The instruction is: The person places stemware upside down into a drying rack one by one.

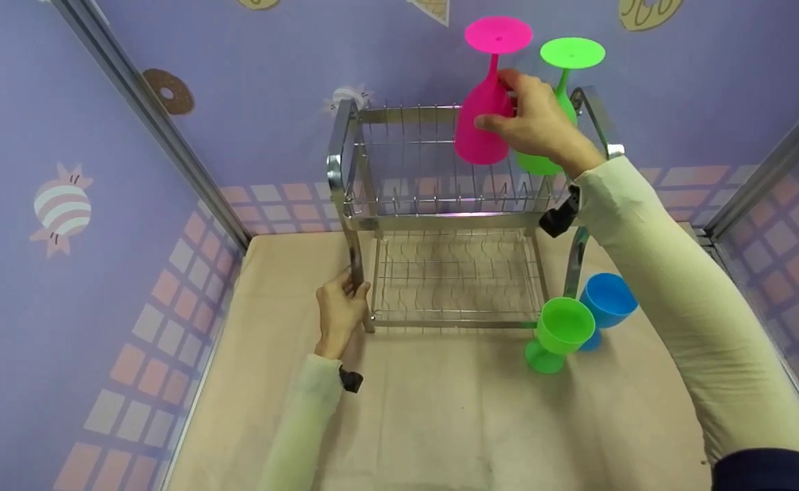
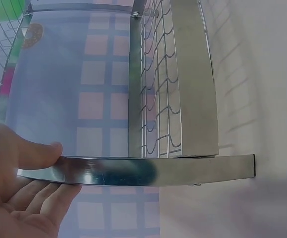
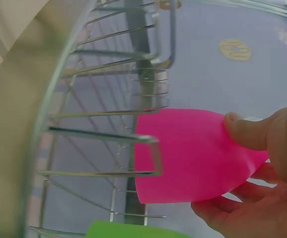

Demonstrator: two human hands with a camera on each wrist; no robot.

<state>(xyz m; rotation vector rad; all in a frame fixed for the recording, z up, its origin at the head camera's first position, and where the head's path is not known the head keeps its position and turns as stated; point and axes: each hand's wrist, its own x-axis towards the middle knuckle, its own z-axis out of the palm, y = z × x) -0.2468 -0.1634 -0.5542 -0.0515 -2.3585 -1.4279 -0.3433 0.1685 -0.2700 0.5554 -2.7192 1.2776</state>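
- While the left hand (image 1: 341, 310) grips the front-left leg (image 2: 108, 172) of a metal rack (image 1: 447, 221), the right hand (image 1: 542, 123) grasps a pink goblet (image 1: 482, 129) between thumb and fingers.
- That goblet is upside down at the rack's upper tier (image 1: 406, 223); from here I can't tell whether its rim touches the tier.
- Just beside it, nearer the tier's right edge, sits an upturned green goblet (image 1: 573, 53).
- On the worktop (image 1: 433, 416), by the rack's front-right corner, a second green goblet (image 1: 565, 327) and a blue goblet (image 1: 609, 300) stand upright.

Prob. tbl (image 1: 440, 409) w/ rack (image 1: 457, 222), 2 goblets (image 1: 566, 331) (image 1: 607, 303).
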